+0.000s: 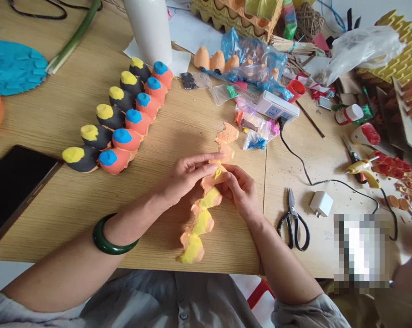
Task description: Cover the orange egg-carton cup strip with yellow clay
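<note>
Your left hand (191, 176) and right hand (240, 189) are close together, both gripping an orange carton strip (208, 183) over the wooden table (151, 237) before you. A small yellow clay dab (217, 173) shows between your hands; yellow patches (201, 222) lie on its three nearest cups (210, 224).

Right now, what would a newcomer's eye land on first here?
Probably the double row of cups, left of centre: black ones topped yellow, red ones topped blue. Next, likely the yellow-patched orange strip near the middle, with the left hand and right hand touching it. A blue oval lies at the left edge.
</note>
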Demonstrator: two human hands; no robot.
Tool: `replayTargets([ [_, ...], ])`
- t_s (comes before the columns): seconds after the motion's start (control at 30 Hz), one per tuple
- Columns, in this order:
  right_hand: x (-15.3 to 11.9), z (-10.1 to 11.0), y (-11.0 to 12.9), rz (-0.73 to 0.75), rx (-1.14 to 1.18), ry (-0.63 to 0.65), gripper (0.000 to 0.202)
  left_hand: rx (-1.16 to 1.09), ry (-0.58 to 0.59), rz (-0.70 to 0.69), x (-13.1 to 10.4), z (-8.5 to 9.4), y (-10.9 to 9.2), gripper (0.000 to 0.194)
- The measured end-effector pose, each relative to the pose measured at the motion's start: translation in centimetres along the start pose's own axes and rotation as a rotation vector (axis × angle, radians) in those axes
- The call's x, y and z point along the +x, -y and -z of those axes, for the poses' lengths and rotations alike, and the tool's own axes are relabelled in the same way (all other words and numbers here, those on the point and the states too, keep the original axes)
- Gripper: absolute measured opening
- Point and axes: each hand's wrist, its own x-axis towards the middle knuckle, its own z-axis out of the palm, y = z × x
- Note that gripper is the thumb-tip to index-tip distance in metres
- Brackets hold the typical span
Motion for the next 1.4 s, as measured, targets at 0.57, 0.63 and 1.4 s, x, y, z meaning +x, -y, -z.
replayTargets([
  [0.57, -0.3, -0.2, -0.1, 0.041, 0.026, -0.050, 0.047, 0.088, 0.104, -0.060, 0.2, 0.4, -0.4, 0.065],
  [0.63, -0.2, -0.2, -0.1, 0.045, 0.028, -0.055, 0.048, 0.098, 0.127, -0.056, 0.2, 0.4, -0.4, 0.062],
  [1.4, -0.8, -1.3, 0.0, 0.014, 0.141, 0.008, 0.047, -0.027, -0.061, 0.018, -0.8, -1.0, -1.0, 0.074],
])
